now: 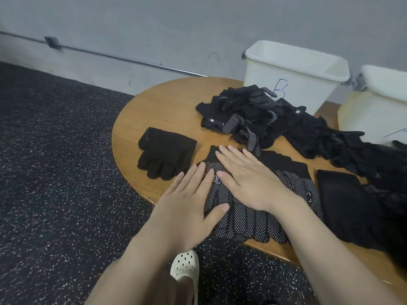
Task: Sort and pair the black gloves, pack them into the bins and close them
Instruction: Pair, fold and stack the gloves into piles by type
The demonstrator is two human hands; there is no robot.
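A black glove with white dots (248,219) lies flat at the table's front edge. My left hand (187,208) presses on its left side with straight fingers. My right hand (246,179) lies flat across its cuff end, fingers pointing left. To the left sits a plain black pair of gloves (165,151), stacked. A loose heap of black gloves (248,113) spreads behind my hands and runs to the right (352,146). Two white bins stand at the back: one marked B (293,62), open on top, and another (378,111) at the right edge.
The round wooden table (154,106) stands against a grey wall. Dark speckled floor lies to the left and below. A white clog (186,267) on a foot shows under the table edge. More black fabric (352,208) is folded at the right front.
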